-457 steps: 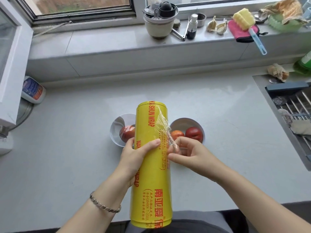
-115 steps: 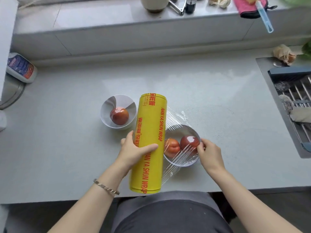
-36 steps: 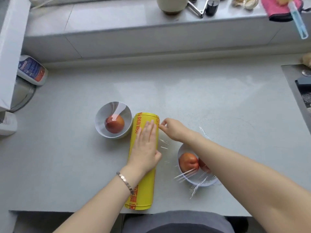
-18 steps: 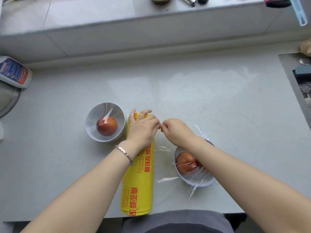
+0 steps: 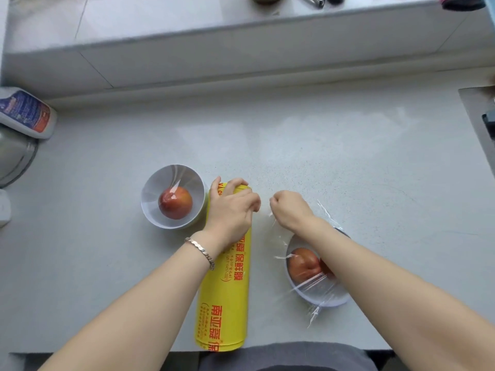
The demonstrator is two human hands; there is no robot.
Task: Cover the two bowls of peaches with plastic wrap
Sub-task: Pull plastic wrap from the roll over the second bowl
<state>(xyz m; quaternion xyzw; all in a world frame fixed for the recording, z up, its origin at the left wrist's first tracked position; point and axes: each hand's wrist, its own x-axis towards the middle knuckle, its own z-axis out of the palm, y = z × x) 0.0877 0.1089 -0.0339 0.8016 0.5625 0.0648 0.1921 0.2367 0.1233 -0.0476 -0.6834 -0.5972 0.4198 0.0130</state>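
Observation:
A yellow roll of plastic wrap (image 5: 225, 295) lies lengthwise on the counter between two white bowls. My left hand (image 5: 230, 210) presses down on the roll's far end. My right hand (image 5: 290, 210) is closed on the clear film (image 5: 278, 236) just right of the roll. The left bowl (image 5: 150, 212) holds one peach (image 5: 175, 202) and has no film over it. The right bowl (image 5: 321, 299) holds peaches (image 5: 302, 265) under stretched film, and my right forearm hides part of it.
A white bottle (image 5: 25, 112) lies at the far left beside a metal pan rim (image 5: 16, 162). The raised windowsill ledge (image 5: 241, 41) runs along the back. The sink edge (image 5: 479, 116) is at the right. The counter's front edge is just below the roll.
My two hands met at the roll's far end half a second ago; now the right hand has pulled a little to the right, away from the left hand.

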